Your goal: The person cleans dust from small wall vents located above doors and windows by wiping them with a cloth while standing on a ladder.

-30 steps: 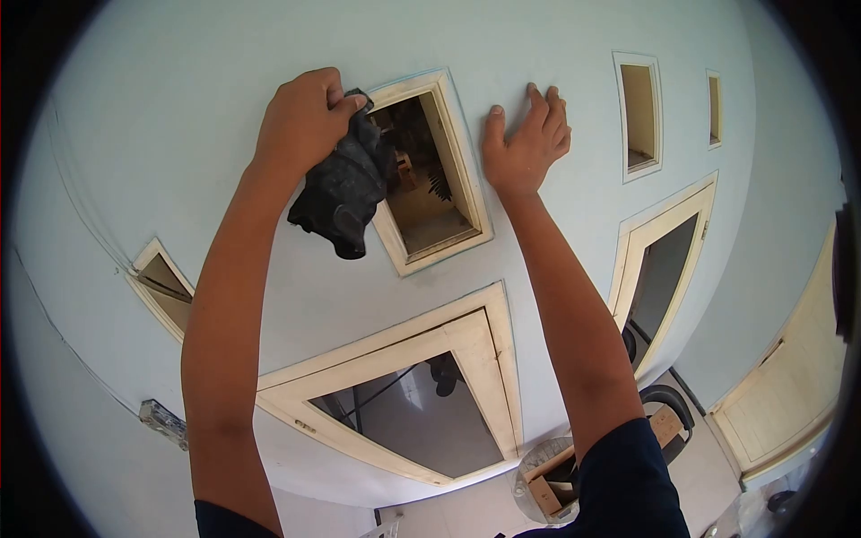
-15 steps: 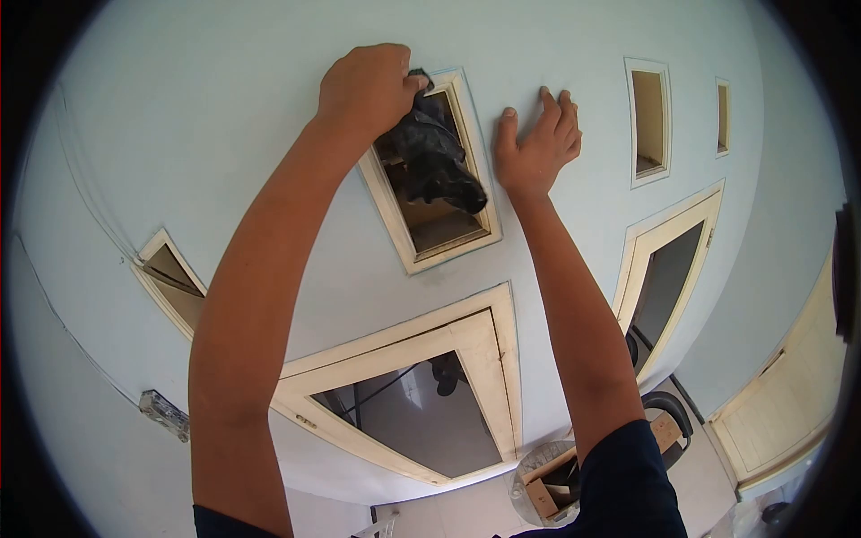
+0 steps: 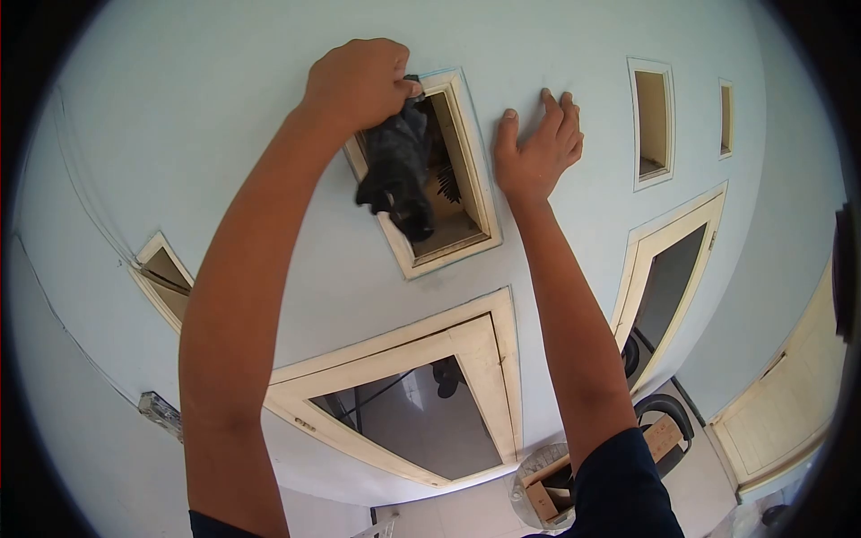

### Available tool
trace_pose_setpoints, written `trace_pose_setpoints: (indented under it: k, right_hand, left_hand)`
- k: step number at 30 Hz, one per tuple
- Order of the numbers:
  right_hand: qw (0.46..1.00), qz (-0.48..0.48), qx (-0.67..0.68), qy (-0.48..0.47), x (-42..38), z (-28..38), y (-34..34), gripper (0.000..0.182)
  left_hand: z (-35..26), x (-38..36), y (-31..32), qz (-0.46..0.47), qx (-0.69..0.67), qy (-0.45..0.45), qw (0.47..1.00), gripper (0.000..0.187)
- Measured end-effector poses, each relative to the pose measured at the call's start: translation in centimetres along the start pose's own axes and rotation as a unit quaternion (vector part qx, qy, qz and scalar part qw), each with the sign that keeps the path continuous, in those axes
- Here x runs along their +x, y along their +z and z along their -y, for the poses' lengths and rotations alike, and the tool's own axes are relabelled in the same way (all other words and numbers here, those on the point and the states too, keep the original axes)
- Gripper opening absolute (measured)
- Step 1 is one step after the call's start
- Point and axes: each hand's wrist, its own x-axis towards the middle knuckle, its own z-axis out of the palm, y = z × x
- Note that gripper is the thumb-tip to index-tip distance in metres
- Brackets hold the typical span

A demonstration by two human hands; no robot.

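My left hand (image 3: 359,85) is closed on the top end of a limp black cloth (image 3: 397,161) at the upper left corner of a small window opening. The cloth hangs bunched across the left side of the opening, its lower end smeared by motion. Around the opening runs a cream wooden frame (image 3: 485,193). To the right of that frame, my right hand (image 3: 542,148) rests against the pale blue wall (image 3: 574,233), fingers apart and holding nothing. A dark, feathery-looking shape (image 3: 447,184) shows inside the opening.
Below is a larger cream-framed window (image 3: 507,377). More framed openings are at the right (image 3: 668,125) and left. On the floor stand a round container (image 3: 525,502) with a cardboard box in it and a black chair (image 3: 689,421). A cream door (image 3: 780,403) is at the far right.
My left hand has moved slightly left, and the cloth's lower end has swung left and down, uncovering more of the opening's right side. My right hand has stayed on the wall.
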Motion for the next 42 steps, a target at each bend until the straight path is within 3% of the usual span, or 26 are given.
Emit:
trace_pose_setpoints:
  k: [3,7,9,13,15,18,21,24,31,33,36,40,42]
  right_hand:
    - [1.0,-0.002,0.002,0.0,0.0,-0.1,0.0,0.062]
    - [1.0,0.004,0.013,-0.008,-0.1,-0.2,-0.3,0.062]
    - [1.0,0.006,0.018,-0.012,0.0,-0.1,-0.3,0.062]
    - [1.0,0.008,0.013,-0.008,0.0,-0.1,-0.1,0.062]
    - [1.0,0.009,0.006,-0.007,-0.1,-0.2,-0.2,0.062]
    - [1.0,0.008,0.001,-0.003,-0.3,-0.1,-0.3,0.062]
    - [1.0,0.014,0.015,-0.011,0.2,0.0,-0.5,0.062]
    - [1.0,0.016,0.009,-0.013,0.0,-0.1,-0.3,0.062]
    - [1.0,0.008,-0.001,-0.011,0.0,0.0,-0.3,0.062]
    - [1.0,0.011,0.006,-0.016,-0.1,-0.1,-0.5,0.062]
    - [1.0,0.006,0.006,-0.026,0.0,-0.2,-0.2,0.062]
    - [1.0,-0.002,-0.002,-0.02,-0.2,-0.2,-0.1,0.062]
    - [1.0,-0.004,-0.003,-0.018,0.0,0.0,0.0,0.061]
  left_hand:
    - [-1.3,0.3,1.3,-0.04,0.004,-0.041,0.998,0.043]
    - [-0.4,0.3,0.8,-0.031,-0.028,-0.022,0.999,0.044]
    - [0.2,0.4,0.0,0.038,0.015,-0.017,0.999,0.032]
    - [0.0,0.7,0.2,0.032,0.024,-0.009,0.999,0.03]
    - [-0.7,0.5,1.3,-0.075,-0.022,-0.041,0.996,0.042]
    - [-1.7,0.6,2.7,-0.102,-0.007,-0.095,0.99,0.044]
    - [-0.2,0.7,2.0,-0.074,-0.003,-0.037,0.997,0.044]
    - [0.3,0.8,1.1,-0.033,-0.014,-0.044,0.998,0.042]
    - [-1.7,1.5,2.2,-0.086,0.003,-0.101,0.991,0.038]
    - [-1.0,1.3,2.0,-0.065,0.02,-0.043,0.997,0.037]
    - [0.2,1.4,0.9,-0.021,-0.006,-0.025,0.999,0.037]
    - [-1.1,1.8,1.3,-0.024,0.003,-0.05,0.998,0.035]
    - [-2.5,1.4,2.0,-0.082,0.033,-0.079,0.993,0.034]
